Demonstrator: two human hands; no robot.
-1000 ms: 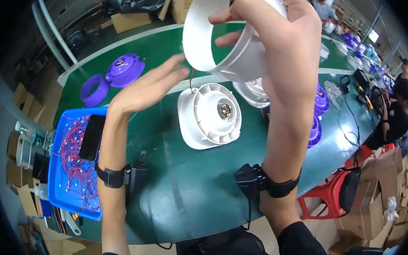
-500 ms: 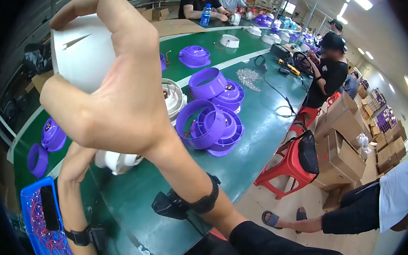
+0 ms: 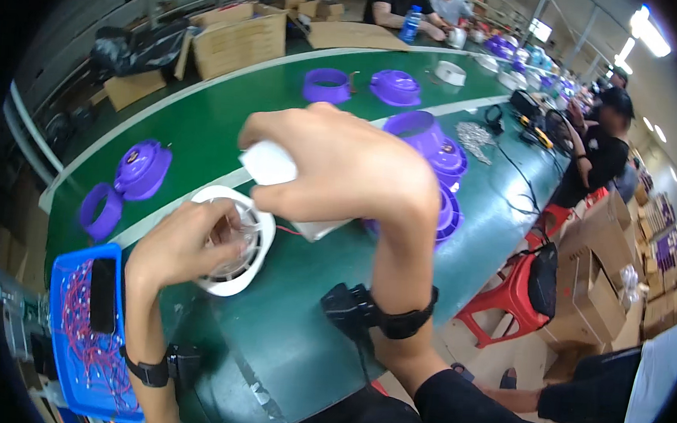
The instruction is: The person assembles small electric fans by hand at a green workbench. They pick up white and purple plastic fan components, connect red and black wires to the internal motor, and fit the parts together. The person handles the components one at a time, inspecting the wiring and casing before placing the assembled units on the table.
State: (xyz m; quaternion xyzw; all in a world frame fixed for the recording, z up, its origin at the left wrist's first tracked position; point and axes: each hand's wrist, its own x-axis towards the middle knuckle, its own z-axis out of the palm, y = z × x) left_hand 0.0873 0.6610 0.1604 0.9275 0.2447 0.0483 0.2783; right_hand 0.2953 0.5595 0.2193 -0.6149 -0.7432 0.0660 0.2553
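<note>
My left hand (image 3: 184, 245) reaches into a round white fan housing (image 3: 254, 262) with a slotted rim, its fingers curled on the inner part. The housing rests on the green table. To its right and above the table, my right hand (image 3: 349, 166) grips a smooth white plastic piece (image 3: 270, 163), with thumb and fingers round its edge; the palm hides most of its shape. More white plastic (image 3: 323, 228) shows below that hand; whether it belongs to the same piece I cannot tell. A red wire (image 3: 289, 230) runs between the housing and this plastic.
A blue tray (image 3: 60, 303) of red wires, with a black phone (image 3: 103, 294), stands at the left. Purple rings (image 3: 100, 211) and purple fan housings (image 3: 143, 170) lie around the table (image 3: 308, 334). Beyond are a red stool (image 3: 507, 299), cartons (image 3: 581, 304) and several people.
My right hand has come down from close to the camera, bringing the white piece near the housing. My left hand, mostly hidden before, now shows at the white fan housing. The view has shifted left.
</note>
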